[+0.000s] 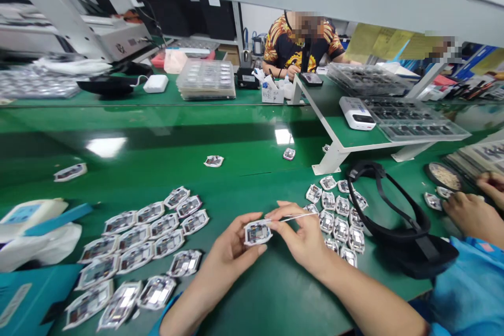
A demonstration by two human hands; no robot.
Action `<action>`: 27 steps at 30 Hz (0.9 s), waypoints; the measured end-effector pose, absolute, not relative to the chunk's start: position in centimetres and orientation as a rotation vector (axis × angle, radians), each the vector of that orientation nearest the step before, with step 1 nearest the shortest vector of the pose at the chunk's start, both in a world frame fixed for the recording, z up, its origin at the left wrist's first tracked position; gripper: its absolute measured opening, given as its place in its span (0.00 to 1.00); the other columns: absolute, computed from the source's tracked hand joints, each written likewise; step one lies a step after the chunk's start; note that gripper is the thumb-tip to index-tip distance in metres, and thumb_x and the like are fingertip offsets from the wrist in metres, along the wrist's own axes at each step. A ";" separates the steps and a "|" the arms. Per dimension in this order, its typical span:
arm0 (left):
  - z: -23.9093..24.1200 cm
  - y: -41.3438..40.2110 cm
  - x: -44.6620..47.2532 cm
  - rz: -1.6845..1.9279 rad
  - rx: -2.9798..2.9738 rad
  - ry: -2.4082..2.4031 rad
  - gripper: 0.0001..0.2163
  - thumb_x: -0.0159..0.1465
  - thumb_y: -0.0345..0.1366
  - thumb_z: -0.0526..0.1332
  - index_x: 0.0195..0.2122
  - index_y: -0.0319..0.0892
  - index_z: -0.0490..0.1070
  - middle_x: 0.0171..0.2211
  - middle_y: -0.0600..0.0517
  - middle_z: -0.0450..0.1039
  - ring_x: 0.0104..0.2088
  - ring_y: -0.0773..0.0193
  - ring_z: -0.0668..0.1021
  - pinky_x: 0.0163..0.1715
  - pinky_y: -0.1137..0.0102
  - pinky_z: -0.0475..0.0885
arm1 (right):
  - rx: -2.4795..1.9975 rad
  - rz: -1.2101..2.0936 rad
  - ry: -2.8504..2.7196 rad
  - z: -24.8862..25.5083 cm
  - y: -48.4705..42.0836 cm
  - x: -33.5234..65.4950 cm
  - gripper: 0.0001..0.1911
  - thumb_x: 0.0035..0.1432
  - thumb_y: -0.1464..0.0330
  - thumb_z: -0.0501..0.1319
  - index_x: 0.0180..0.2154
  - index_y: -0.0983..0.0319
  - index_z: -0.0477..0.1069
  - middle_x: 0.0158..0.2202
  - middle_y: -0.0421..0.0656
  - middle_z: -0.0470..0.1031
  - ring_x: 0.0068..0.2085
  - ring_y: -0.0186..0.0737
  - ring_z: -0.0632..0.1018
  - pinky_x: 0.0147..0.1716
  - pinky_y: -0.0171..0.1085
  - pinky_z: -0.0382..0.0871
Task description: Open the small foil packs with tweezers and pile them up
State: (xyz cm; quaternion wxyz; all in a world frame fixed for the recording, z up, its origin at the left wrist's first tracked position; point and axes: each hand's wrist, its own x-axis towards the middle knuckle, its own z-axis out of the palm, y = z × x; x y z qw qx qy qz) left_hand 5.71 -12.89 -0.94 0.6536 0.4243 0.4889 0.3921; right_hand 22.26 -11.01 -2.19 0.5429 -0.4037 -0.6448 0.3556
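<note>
My left hand point(231, 253) holds a small white-rimmed watch-like casing point(258, 234) between thumb and fingers, its circuit board facing up. At the casing's upper right edge, my right hand point(306, 239) pinches a slim white tool point(293, 217); its exact kind is hard to make out. Several similar open casings point(136, 237) lie in rows left of my hands. More of them point(340, 229), smaller in view, are grouped beyond my right forearm. Two single casings, one at centre point(213, 161) and one farther right point(289, 154), lie ahead on the green bench.
A black headset-like strap point(394, 210) sits right of my arm, beside a neighbour's hands point(468, 212). A white-legged raised shelf point(346, 139) carries a white device point(357, 113) and clear trays point(417, 118). A teal box point(35, 299) stands left. Another person point(299, 47) sits opposite.
</note>
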 end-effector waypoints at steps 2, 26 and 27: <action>-1.3 -12.6 5.7 0.915 1.004 1.133 0.18 0.50 0.36 0.71 0.41 0.43 0.70 0.34 0.52 0.77 0.36 0.61 0.76 0.38 0.70 0.70 | -0.976 0.824 -1.551 -2.1 -11.1 22.3 0.02 0.57 0.71 0.64 0.34 0.58 0.75 0.33 0.42 0.82 0.36 0.42 0.82 0.52 0.48 0.69; -3.2 3.8 1.3 0.704 1.980 2.061 0.23 0.59 0.45 0.60 0.52 0.37 0.71 0.59 0.32 0.62 0.61 0.36 0.56 0.57 0.47 0.49 | -0.820 0.607 -1.772 -1.9 -12.5 21.1 0.02 0.60 0.67 0.62 0.35 0.57 0.70 0.32 0.42 0.82 0.33 0.38 0.82 0.50 0.44 0.65; -3.1 4.3 0.4 0.669 1.984 2.095 0.26 0.58 0.46 0.61 0.53 0.36 0.70 0.60 0.31 0.61 0.61 0.35 0.56 0.57 0.47 0.50 | -0.822 0.603 -1.776 -1.9 -12.5 21.1 0.03 0.60 0.66 0.62 0.34 0.57 0.70 0.32 0.42 0.82 0.33 0.38 0.82 0.50 0.44 0.65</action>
